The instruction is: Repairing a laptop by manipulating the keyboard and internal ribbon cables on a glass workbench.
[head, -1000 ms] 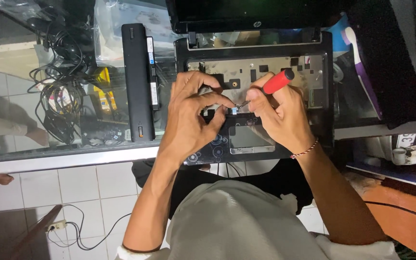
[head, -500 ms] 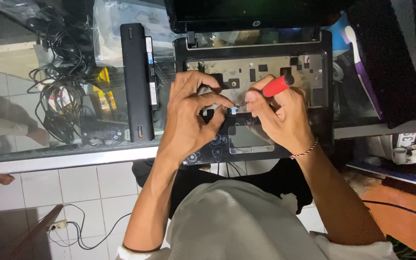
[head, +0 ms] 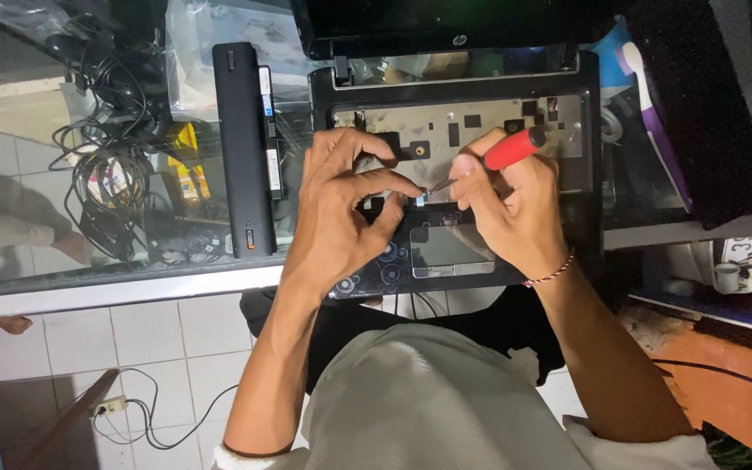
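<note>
2 hands working over an opened black laptop base [head: 580, 130] w/ keyboard removed, lying on a glass-topped counter [head: 10, 252].

Right hand [head: 506, 213] is gripping a red-handled screwdriver [head: 489, 158], tip angling down-left to a spot just above the touchpad [head: 450, 251]. Left hand [head: 341, 204] is curling, thumb & forefinger pinching together right beside the tip; can't tell what's between them. Long black battery pack [head: 241, 148] is lying left of the laptop.

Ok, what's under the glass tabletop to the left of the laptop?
Under the glass tabletop, tangled black cables and yellow packets show. The long black battery on top hides whatever lies beneath it.
</note>
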